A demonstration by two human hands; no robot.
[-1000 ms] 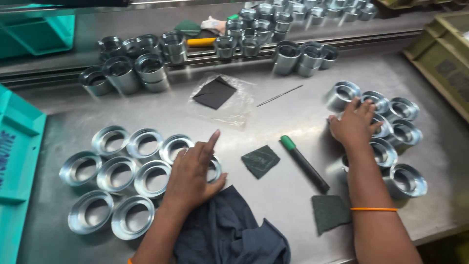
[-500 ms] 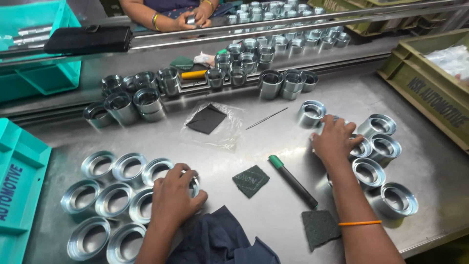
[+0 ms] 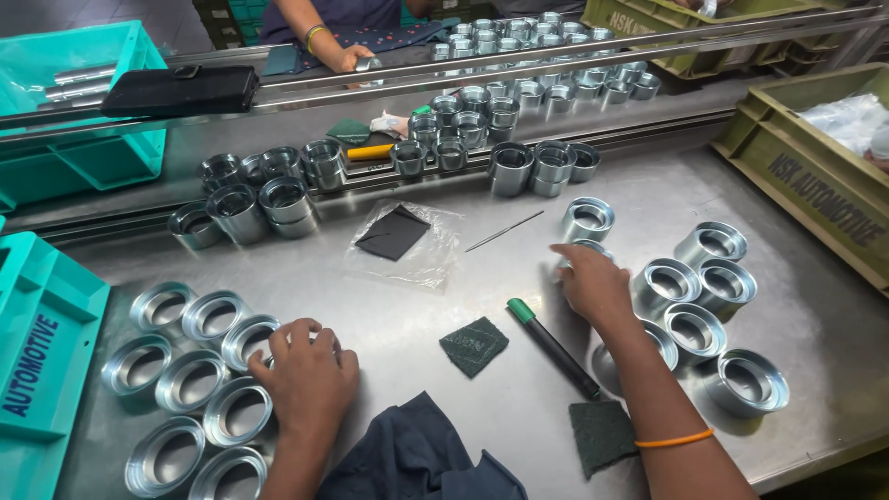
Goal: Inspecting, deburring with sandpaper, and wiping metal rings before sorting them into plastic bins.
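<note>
My left hand (image 3: 310,370) lies at the right edge of a cluster of shiny metal rings (image 3: 190,380), its fingers curled over one ring that it mostly hides. My right hand (image 3: 593,278) reaches forward and covers another metal ring (image 3: 589,246), of which only the far rim shows. That ring sits at the left edge of a second ring cluster (image 3: 694,329). Between my hands lie a black marker with a green cap (image 3: 556,347) and a green scouring pad (image 3: 473,344). A dark blue cloth (image 3: 417,458) lies under my left forearm.
A second green pad (image 3: 602,431), a plastic bag holding a dark pad (image 3: 398,236) and a thin metal rod (image 3: 505,231) lie on the steel table (image 3: 444,296). More rings (image 3: 463,130) line the back rail. Teal crate (image 3: 37,352) left, olive crate (image 3: 815,176) right. Another person's hand (image 3: 347,57) works beyond.
My left hand's fingers have curled down onto a ring. My right hand has moved left from the right cluster to a ring nearer the middle. The view has tilted upward.
</note>
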